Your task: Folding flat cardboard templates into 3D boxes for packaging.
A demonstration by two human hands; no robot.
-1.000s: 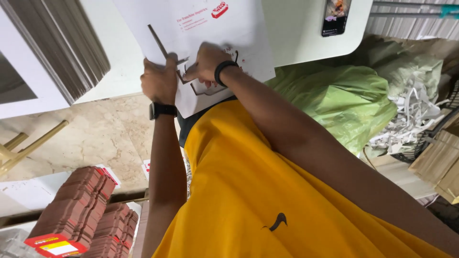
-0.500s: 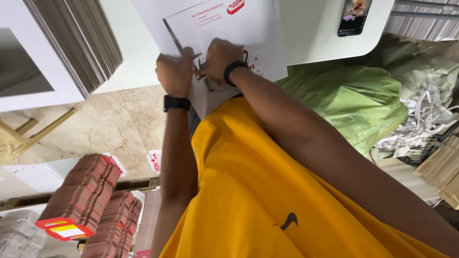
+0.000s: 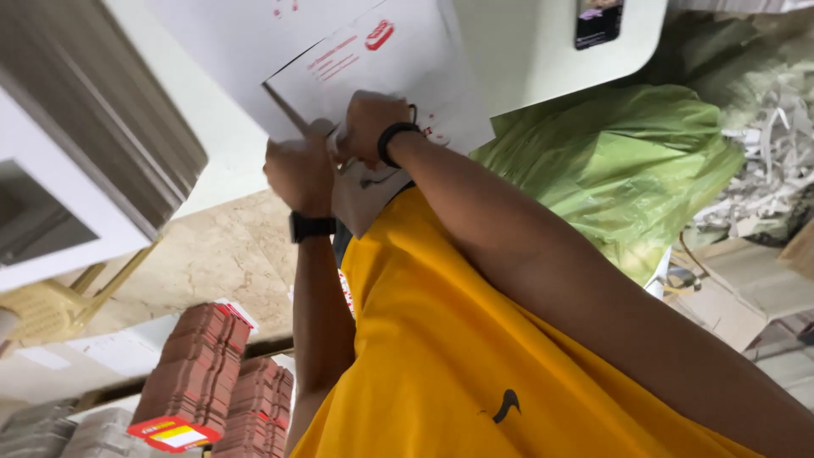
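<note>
Much is hidden here: the fingertips of both hands are tucked into the folds of a white cardboard sheet (image 3: 381,68), so how the fingers meet underneath cannot be made out. The left hand (image 3: 298,174), with a black watch at its wrist, is curled closed around the lower edge of the sheet. The right hand (image 3: 369,123), with a black band at its wrist, is closed over the sheet just beside the left, knuckles up. The sheet lies partly on the white bench (image 3: 526,51), its near end hanging off the edge toward the yellow shirt (image 3: 475,356), which blocks the lower middle of the view. The sheet carries red printing and a small red oval mark near its top.

A dark phone (image 3: 599,21) rests on the bench, cut off by the top edge. At lower left, 2 stacks of brown flat cartons (image 3: 199,373) stand together, 1 bearing a red and yellow label. A green plastic bag (image 3: 627,161) bulges at right.
</note>
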